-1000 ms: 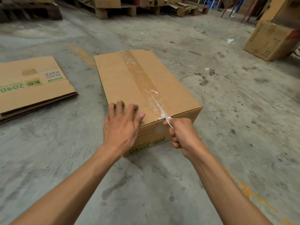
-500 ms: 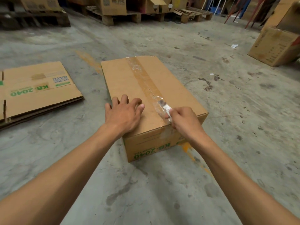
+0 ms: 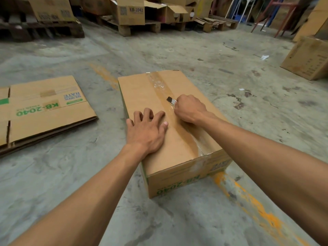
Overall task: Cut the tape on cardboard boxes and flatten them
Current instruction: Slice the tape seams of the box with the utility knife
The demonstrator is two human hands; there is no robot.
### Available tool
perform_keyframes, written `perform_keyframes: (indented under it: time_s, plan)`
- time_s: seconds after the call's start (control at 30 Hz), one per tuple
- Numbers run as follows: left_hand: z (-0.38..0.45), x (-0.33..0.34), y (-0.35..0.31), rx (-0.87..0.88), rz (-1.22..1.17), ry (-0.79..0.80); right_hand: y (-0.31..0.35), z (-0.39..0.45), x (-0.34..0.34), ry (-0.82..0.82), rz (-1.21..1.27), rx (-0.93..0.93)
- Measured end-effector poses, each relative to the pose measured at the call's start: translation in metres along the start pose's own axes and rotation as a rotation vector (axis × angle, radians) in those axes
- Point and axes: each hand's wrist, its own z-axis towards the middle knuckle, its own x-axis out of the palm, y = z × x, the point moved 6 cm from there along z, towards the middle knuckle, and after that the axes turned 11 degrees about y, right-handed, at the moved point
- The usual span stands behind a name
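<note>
Pressing box [image 3: 147,96] top: left grip [image 3: 147,132] flat | right grip [image 3: 190,108] fisted round knife [image 3: 171,100] on tape [image 3: 159,84]

Brown cardboard box [image 3: 156,96] with green lettering, glossy clear tape [image 3: 160,86]; grey stained floor [image 3: 195,50] streaked with orange paint [image 3: 257,206].

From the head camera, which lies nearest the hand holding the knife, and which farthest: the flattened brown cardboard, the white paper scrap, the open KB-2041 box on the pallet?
1. Flattened brown cardboard, left of the right hand.
2. White paper scrap, far right.
3. Open KB-2041 box, at the back.
</note>
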Motion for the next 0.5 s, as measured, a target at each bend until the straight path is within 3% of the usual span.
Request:
perform_keyframes:
  time_s: [0.23, 0.5]
  plan:
    - [0.0, 0.0, 0.001, 0.003, -0.019, -0.046, 0.013, 0.009, -0.004, -0.013, -0.009, 0.05]
    - [0.0, 0.001, 0.003, -0.012, -0.032, -0.07, 0.026, 0.01, -0.002, 0.044, -0.21, 0.002]
